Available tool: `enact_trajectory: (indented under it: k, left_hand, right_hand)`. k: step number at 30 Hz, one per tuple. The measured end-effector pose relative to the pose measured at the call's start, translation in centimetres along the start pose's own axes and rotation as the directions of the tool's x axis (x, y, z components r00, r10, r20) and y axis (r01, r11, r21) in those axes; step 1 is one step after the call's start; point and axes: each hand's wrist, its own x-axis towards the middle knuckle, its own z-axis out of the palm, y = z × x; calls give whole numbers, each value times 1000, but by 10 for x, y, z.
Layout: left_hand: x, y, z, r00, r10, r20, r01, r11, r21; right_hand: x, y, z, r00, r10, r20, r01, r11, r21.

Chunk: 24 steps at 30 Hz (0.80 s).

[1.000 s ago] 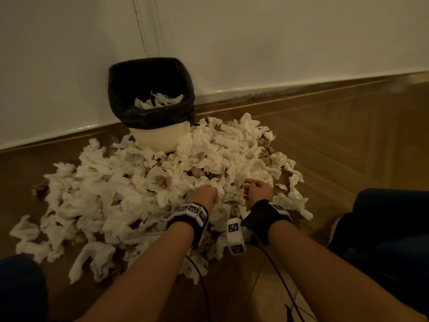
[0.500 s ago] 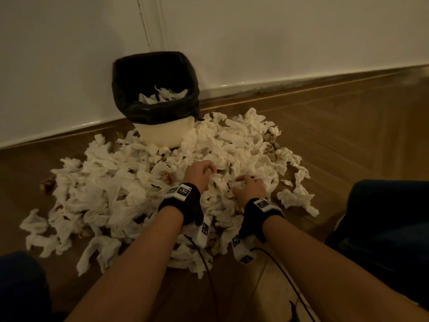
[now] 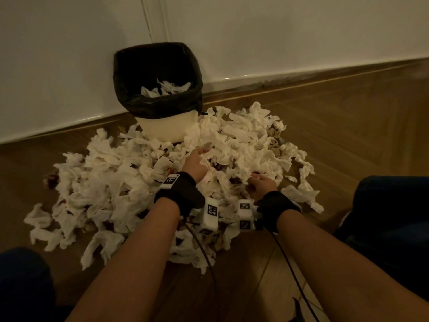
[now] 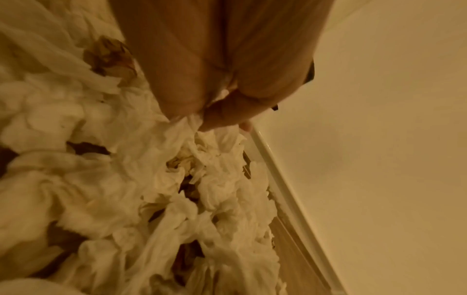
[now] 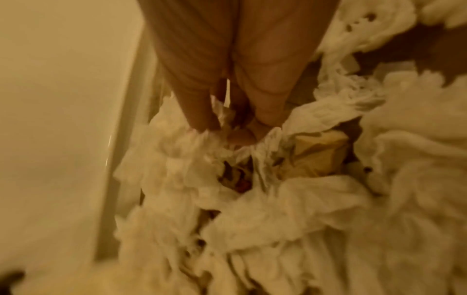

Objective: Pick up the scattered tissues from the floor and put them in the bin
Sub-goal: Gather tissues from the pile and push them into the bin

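Note:
A big heap of crumpled white tissues (image 3: 120, 182) covers the wooden floor in front of a cream bin (image 3: 167, 129) with a black liner, which holds a few tissues. My left hand (image 3: 197, 159) reaches into the middle of the heap, and its fingers (image 4: 220, 117) pinch a bunch of tissues (image 4: 202, 135). To its right and nearer to me, my right hand (image 3: 260, 184) digs into the heap. Its fingers (image 5: 202, 111) curl round a clump of tissues (image 5: 199, 143).
The bin stands against a white wall (image 3: 301, 31) with a skirting board. Some brown crumpled paper scraps (image 3: 275, 140) lie among the tissues. Bare wooden floor (image 3: 348, 126) stretches to the right. My dark trouser knees (image 3: 394, 217) flank the heap.
Both hands have pushed forward into the heap, the left one farther towards the bin, and their fingers have closed on tissues. The view has tilted slightly.

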Motion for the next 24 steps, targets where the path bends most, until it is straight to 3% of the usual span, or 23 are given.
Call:
enact_trajectory:
  k: [2,3,4,7,12,17,21,24]
  left_hand:
    - [-7,8,-3,1000,8,-10,-9,987,-158]
    - [-7,8,-4,1000,-12,-12,8,963,-271]
    - [-8,9,-5,999,-36,-5,31,923,-382]
    - [-15,6,-10,997,-77,18,74,824,-561]
    - [-22,9,-17,996,-83,23,80,778,-623]
    - [-20,17,-22,992,41,-119,-88,904,-419]
    - [-17,36,-33,983,52,-177,-122,900,-418]
    - [-19,55,-43,972,107,-210,-179,915,-361]
  right_hand:
    - [-8,-10,-8,997,82,9,-81,954,288]
    - [-12,-13,-8,988,132,80,-154,872,465]
    - [-17,-15,-10,989,94,113,-139,846,515]
    - [-21,-13,-13,968,160,191,-247,730,638]
    - [-39,-33,-16,977,75,199,-190,723,664]
    - [-50,-54,-10,939,-30,343,-193,780,596]
    - [-59,-75,-3,922,-69,380,-204,748,632]
    - [-65,-90,3,909,-132,394,-136,802,582]
